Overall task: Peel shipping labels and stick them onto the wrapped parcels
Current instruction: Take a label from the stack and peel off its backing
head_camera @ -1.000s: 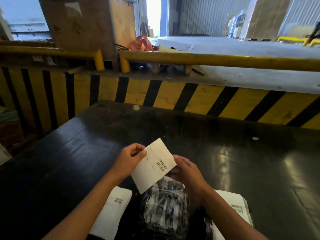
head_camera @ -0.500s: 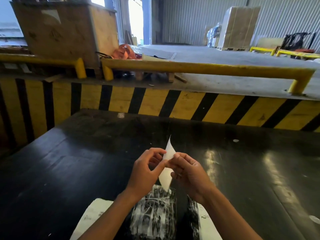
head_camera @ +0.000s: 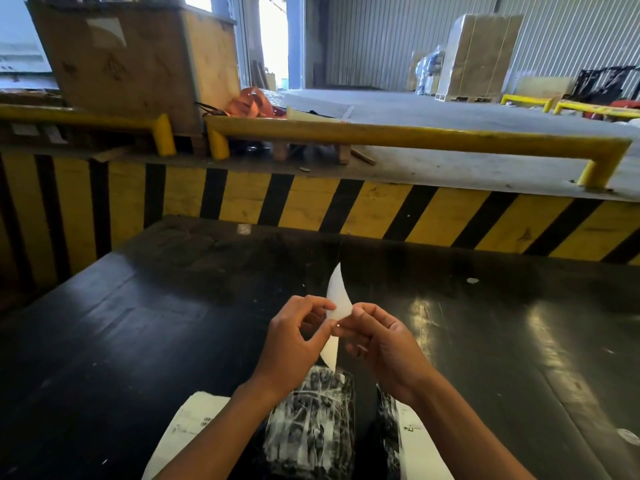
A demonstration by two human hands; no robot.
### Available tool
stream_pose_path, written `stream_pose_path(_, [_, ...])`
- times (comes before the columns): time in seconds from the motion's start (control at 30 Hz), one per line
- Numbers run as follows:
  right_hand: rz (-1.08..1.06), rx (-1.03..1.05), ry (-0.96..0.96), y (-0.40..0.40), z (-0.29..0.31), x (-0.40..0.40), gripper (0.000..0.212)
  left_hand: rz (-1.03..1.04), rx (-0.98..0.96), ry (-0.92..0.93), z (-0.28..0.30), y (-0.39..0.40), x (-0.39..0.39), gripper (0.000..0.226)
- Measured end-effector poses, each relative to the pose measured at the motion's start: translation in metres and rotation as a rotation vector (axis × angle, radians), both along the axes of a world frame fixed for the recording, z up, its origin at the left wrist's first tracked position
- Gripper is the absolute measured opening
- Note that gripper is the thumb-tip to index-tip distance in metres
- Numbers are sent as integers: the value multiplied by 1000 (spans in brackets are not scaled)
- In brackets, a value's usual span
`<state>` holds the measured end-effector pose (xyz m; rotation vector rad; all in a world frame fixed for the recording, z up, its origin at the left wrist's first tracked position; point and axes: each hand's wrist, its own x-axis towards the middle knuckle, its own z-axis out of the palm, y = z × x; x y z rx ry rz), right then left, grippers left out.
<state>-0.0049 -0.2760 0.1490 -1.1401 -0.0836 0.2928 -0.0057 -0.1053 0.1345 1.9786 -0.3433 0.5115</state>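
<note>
Both hands hold a white shipping label upright above the black table, its thin edge turned toward the camera. My left hand pinches the label's left side with thumb and fingertips. My right hand pinches it from the right, fingers curled. Below the hands a parcel wrapped in clear plastic over a black-and-white pattern lies on the table. A second wrapped parcel lies to its right, partly under my right forearm.
A white label sheet lies at the near left, another white label sheet at the near right. A yellow-and-black striped wall borders the table's far side, with a yellow rail and a wooden crate above it.
The label went from flat and face-up in my left hand to edge-on, pinched between both hands. The camera tilted up, so the parcels sit lower in view.
</note>
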Motion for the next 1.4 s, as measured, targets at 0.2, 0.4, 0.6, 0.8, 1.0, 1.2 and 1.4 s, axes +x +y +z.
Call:
stream_pose_path(0.2, [20, 53, -5, 2, 1, -4, 10, -20, 6, -34, 5, -3, -3, 16])
stream_pose_path(0.4, [27, 7, -78, -2, 2, -4, 14, -16, -13, -41, 13, -9, -5, 18])
stream_pose_path(0.6, [-8, -36, -135, -5, 2, -3, 12, -36, -16, -32, 16, -17, -8, 13])
stream_pose_path(0.8, [-52, -83, -172, -6, 1, -4, 14, -86, -113, 59, 19, -25, -13, 10])
stream_pose_path(1.0, [-76, -252, -269, -8, 1, -6, 18, -73, -156, 115, 24, -28, -17, 6])
stream_pose_path(1.2, [-101, -389, -216, -9, -9, -11, 19, -47, -464, 442, 15, -26, -15, 8])
stream_pose_path(1.4, [-250, -487, -120, -21, -28, -22, 15, 148, -738, 592, -9, -8, 6, 7])
